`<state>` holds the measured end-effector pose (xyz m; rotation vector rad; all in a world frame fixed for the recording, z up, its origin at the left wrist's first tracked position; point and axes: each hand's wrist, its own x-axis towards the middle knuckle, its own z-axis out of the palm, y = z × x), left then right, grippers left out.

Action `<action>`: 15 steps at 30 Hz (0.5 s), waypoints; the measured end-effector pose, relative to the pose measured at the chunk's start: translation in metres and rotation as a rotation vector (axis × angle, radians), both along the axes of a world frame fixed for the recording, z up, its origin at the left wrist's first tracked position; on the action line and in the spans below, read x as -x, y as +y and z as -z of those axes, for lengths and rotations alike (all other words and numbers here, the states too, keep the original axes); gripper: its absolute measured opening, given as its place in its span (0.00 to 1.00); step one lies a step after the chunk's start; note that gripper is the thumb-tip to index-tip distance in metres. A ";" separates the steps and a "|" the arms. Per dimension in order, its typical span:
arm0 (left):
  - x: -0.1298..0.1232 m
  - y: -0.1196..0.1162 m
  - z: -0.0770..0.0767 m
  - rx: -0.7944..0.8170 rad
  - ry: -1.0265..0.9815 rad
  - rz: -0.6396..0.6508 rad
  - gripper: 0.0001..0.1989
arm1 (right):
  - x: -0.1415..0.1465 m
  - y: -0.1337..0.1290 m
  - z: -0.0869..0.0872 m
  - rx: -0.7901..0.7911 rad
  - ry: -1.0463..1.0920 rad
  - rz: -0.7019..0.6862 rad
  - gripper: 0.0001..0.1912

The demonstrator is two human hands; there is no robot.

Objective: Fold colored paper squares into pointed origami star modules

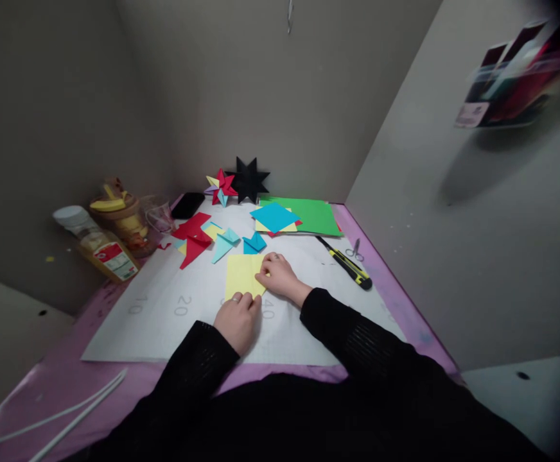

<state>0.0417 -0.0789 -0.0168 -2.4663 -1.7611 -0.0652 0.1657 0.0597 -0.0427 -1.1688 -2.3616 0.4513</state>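
A square sheet of yellow paper (242, 273) lies on the white gridded mat (155, 333), a faint crease running down it. My left hand (239, 321) is at the sheet's bottom edge, fingers curled and pressed together on the paper. At its right edge my right hand (280, 276) pinches the sheet, thumb and fingertips on the paper. The lower right corner seems folded in, partly covered by my fingers. Just beyond the sheet are folded paper pieces: a blue one (254, 243), a light blue one (225, 242) and a red one (196, 246).
Green paper (316, 217) lies at the back under blue paper (275, 217). A utility knife (352, 268) and scissors (356, 251) are on the right. A glue bottle (104, 247), a phone (188, 205) and a pot (123, 224) stand left. Paper stars (248, 179) lean behind.
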 end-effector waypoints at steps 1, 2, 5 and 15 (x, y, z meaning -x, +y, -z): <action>0.000 0.000 -0.001 0.002 0.003 -0.003 0.20 | 0.000 0.000 0.000 -0.001 -0.001 0.002 0.06; 0.000 0.000 -0.001 0.005 0.006 -0.004 0.20 | 0.000 0.000 0.000 -0.002 -0.002 0.005 0.06; 0.000 0.000 -0.002 0.012 -0.003 -0.009 0.20 | 0.000 0.000 0.000 0.000 -0.012 0.003 0.06; 0.006 0.004 0.007 0.005 -0.167 0.089 0.21 | 0.002 0.001 0.004 -0.021 -0.028 0.005 0.05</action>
